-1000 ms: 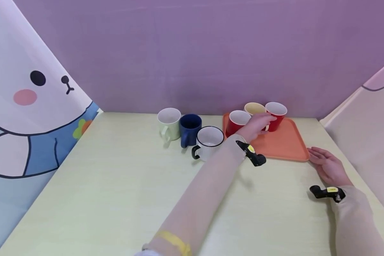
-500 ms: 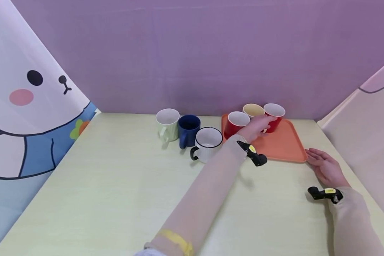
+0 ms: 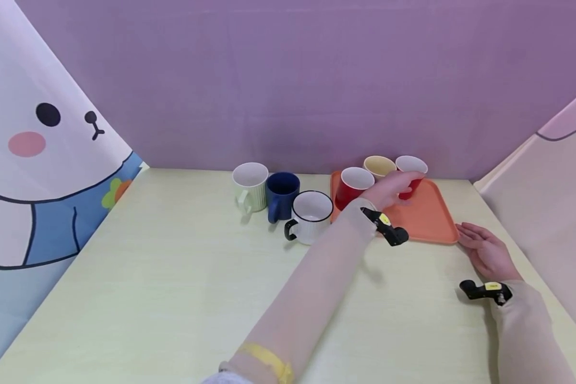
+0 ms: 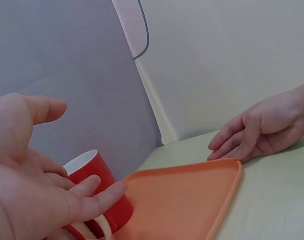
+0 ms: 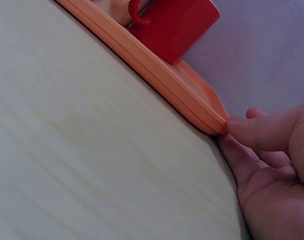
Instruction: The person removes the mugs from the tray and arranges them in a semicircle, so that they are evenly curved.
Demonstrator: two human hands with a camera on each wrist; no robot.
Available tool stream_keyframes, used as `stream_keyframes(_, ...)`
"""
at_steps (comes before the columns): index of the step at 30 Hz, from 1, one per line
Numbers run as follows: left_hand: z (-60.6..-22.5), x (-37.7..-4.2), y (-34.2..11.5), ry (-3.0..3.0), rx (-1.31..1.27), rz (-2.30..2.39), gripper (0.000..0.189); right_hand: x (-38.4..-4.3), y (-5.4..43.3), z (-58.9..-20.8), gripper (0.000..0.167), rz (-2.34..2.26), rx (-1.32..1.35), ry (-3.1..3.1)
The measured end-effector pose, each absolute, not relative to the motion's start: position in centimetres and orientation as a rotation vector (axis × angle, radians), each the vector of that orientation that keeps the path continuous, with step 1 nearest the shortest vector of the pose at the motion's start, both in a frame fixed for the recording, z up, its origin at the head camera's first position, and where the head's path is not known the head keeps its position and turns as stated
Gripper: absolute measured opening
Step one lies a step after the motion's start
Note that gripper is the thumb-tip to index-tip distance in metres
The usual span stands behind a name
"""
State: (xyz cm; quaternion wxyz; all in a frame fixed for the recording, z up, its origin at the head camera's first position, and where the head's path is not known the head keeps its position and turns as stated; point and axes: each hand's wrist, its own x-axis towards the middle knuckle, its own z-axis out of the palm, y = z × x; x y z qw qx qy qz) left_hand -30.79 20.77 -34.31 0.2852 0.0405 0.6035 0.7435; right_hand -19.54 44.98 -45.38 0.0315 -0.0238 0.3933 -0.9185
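My left hand (image 3: 391, 189) is over the orange tray (image 3: 429, 218), its fingers extended beside the right-hand red mug (image 3: 409, 189). In the left wrist view, the thumb stands well apart from the other fingers, and the red mug (image 4: 123, 207) is just beyond them, not gripped. A pale yellow mug (image 3: 376, 169) and another red mug (image 3: 349, 193) also stand on the tray, partly hidden by my left hand and wrist. My right hand (image 3: 492, 253) is at the tray's near right corner. In the right wrist view, its thumb and fingers pinch the tray's corner (image 5: 216, 122).
Left of the tray stand a pale green ribbed mug (image 3: 254, 194), a dark blue mug (image 3: 283, 200) and a white mug with a black rim (image 3: 307, 228). A purple backdrop (image 3: 288, 85) rises behind the light table (image 3: 173, 277).
My left hand has shifted slightly to the right, and its fingers have straightened beside the right-hand red mug. My right hand has stayed at the tray's corner.
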Motion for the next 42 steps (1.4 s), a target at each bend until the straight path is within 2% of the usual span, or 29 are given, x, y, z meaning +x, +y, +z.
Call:
stream_keyframes(9, -36.0, -29.6, 21.2, 1.522, 0.046, 2.117, 0.029, -19.7, 45.0, -45.5, 0.043, -2.862, -0.128, 1.181)
stream_keyframes(15, -37.3, -29.3, 22.0, 1.405, -0.011, 2.212, 0.008, -19.7, 44.9, -45.5, 0.044, -2.854, -0.123, 1.178)
stream_keyframes(21, -38.4, -29.6, 22.6, 1.346, 0.041, 2.271, 0.007, -19.5, 45.0, -45.2, 0.042, -2.837, -0.08, 1.187)
stream_keyframes(26, -39.0, -29.1, 22.3, 1.516, 0.019, 2.219, 0.026, -19.5, 45.0, -45.2, 0.042, -2.842, -0.073, 1.183)
stream_keyframes(35, -39.6, -28.5, 22.0, 1.674, -0.101, 2.14, 0.022, -19.6, 45.1, -45.3, 0.042, -2.81, -0.029, 1.248)
stream_keyframes(42, -39.6, -28.1, 21.2, 1.594, -0.06, 2.136, 0.021, -19.6, 45.2, -45.3, 0.043, -2.811, -0.074, 1.222)
